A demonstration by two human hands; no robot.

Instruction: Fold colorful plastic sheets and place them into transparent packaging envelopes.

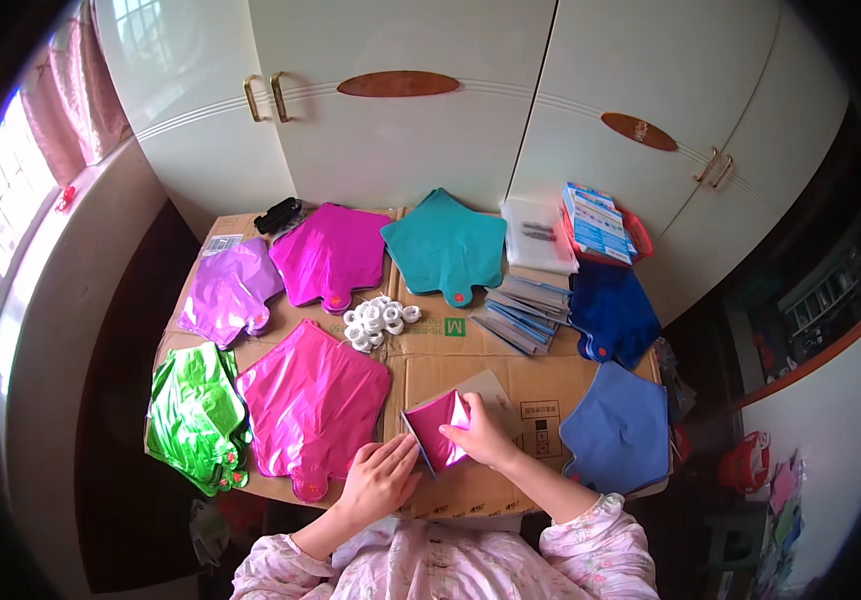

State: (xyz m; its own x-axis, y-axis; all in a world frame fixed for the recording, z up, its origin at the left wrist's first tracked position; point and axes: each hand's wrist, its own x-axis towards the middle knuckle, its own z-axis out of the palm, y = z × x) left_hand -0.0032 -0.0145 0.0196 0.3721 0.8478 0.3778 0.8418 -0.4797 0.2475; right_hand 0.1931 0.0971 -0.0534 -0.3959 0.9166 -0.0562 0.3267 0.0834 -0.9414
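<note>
Currently, my right grip [483,440] clamped on folded magenta foil sheet [437,420], thumb across its face, fingers round right edge. My left grip [381,475]: fingers held together, tips at sheet's left edge; cannot tell whether they pinch it. Sheet near front of cardboard-covered desk [426,370], long axis pointing away from me, far end leaning left. Pink star-shaped foil balloon [311,400] lies left, white rolls [376,320] beyond.
</note>
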